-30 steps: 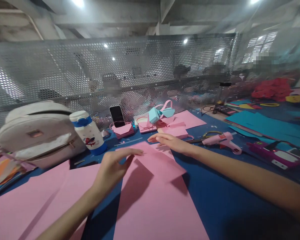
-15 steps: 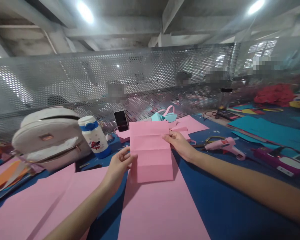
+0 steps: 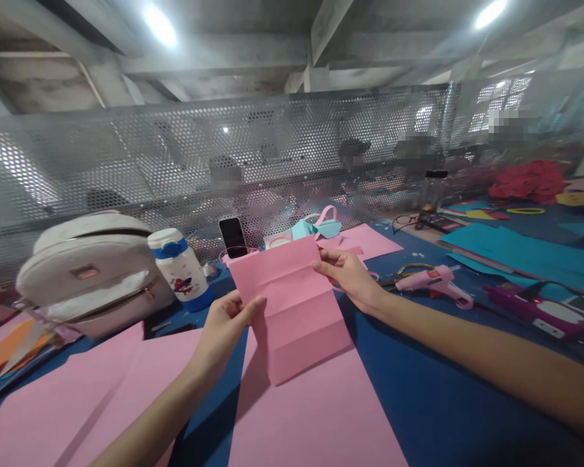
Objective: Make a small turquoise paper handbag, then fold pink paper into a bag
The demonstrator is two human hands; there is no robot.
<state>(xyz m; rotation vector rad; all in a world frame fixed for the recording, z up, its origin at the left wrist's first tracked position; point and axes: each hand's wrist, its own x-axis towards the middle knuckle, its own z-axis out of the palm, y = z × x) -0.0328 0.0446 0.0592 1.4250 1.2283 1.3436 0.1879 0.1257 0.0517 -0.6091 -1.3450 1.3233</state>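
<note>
A pink sheet of paper [image 3: 294, 305] with several crosswise creases is held up between my two hands, tilted in front of me. My left hand [image 3: 228, 327] pinches its left edge, thumb on the near face. On the upper right edge, my right hand [image 3: 348, 275] grips it the same way, with the fingers behind the paper. Below it a larger pink sheet [image 3: 316, 415] lies flat on the blue table [image 3: 448, 389]. More pink sheets [image 3: 78, 395] lie to the left, beside my left forearm.
A pale backpack [image 3: 95, 272], a white-and-blue bottle [image 3: 180, 269] and a phone [image 3: 232, 237] stand at the back left. A pink glue gun [image 3: 435, 285], a purple device [image 3: 538, 310] and blue sheets [image 3: 520, 253] lie to the right. A perforated metal screen [image 3: 282, 143] closes off the back.
The creased sheet has turned from nearly upright to slanted, its left side lower and its bottom edge nearer me. Both hands still hold it.
</note>
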